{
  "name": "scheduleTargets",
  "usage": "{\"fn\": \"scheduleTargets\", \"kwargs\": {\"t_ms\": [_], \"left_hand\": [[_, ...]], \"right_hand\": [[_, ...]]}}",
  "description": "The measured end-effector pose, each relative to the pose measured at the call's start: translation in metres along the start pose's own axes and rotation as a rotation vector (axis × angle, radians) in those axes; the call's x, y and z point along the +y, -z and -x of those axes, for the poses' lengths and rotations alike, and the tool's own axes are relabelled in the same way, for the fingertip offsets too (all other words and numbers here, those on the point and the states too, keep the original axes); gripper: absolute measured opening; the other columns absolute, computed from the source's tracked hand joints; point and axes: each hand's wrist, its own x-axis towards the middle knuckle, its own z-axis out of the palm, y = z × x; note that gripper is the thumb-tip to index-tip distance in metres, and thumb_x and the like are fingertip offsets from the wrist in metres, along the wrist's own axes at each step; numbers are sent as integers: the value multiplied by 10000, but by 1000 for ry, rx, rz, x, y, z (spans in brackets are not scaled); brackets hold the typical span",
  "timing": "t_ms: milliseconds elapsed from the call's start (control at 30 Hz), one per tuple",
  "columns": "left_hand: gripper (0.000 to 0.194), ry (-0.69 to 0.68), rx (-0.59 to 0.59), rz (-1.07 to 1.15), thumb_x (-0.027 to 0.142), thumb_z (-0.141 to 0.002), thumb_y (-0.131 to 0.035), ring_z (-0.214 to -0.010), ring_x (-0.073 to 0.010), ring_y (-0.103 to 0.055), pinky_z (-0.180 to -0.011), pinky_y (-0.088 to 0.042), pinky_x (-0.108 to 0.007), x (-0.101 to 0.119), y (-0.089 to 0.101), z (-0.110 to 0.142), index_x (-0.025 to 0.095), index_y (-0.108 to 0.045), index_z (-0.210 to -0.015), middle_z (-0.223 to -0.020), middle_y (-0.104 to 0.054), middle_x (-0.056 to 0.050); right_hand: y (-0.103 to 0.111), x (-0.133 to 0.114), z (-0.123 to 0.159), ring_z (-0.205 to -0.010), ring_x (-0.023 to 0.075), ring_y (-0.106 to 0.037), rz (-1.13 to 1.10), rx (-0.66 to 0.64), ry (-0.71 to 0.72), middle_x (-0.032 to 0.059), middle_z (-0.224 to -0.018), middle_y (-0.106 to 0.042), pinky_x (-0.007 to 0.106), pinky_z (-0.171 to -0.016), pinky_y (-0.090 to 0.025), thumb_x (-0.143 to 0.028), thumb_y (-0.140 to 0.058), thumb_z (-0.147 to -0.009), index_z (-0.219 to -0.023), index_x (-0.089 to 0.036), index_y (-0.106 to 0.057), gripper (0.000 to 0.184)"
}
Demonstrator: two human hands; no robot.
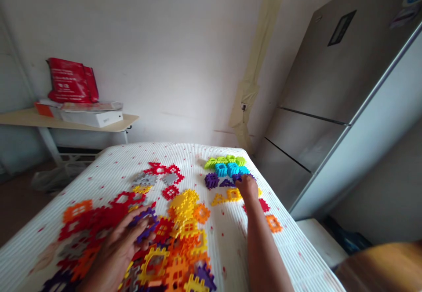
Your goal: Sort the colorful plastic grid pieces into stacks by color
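Observation:
My left hand (120,246) is closed on a purple interlocking plastic piece (147,222) with notched edges, above a loose heap of red, orange, yellow and grey pieces. Stretched out to the right, my right hand (248,188) reaches the row of purple pieces (211,180); its fingertips are at that row, and whether it grips one is hidden. Behind this row stand blue pieces (221,169) and lime green pieces (225,160). Nearer me lie yellow pieces (233,195), a red piece (264,205) partly behind my wrist, and an orange piece (273,224).
A white ribbed cloth with red dots (217,243) covers the table. To the right stands a grey refrigerator (306,89). At the back left, a side table (20,118) bears a red bag (70,81) and a white box (94,118).

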Motion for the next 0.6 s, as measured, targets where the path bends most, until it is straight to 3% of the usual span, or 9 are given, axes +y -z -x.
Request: {"fn": "scheduleTargets", "kwargs": {"t_ms": [267, 600], "left_hand": [[507, 19, -6, 17, 339, -573, -812, -690, -162, -659, -588, -557, -243, 0, 1, 0, 263, -618, -1035, -960, -700, 8], [557, 4, 28, -16, 344, -515, -833, -814, -197, -673, -641, -577, -249, 2, -3, 2, 261, -639, -1030, -965, -714, -1]], "right_hand": [[-9, 5, -1, -813, 186, -618, -2, 11, -4, 135, -922, -667, 245, -661, -386, -218, -522, -784, -861, -106, -687, 214], [-16, 9, -3, -831, 168, -592, -46, 41, 39, 107, -950, -647, 232, -692, -387, -161, -515, -767, -873, -122, -682, 201]]}}
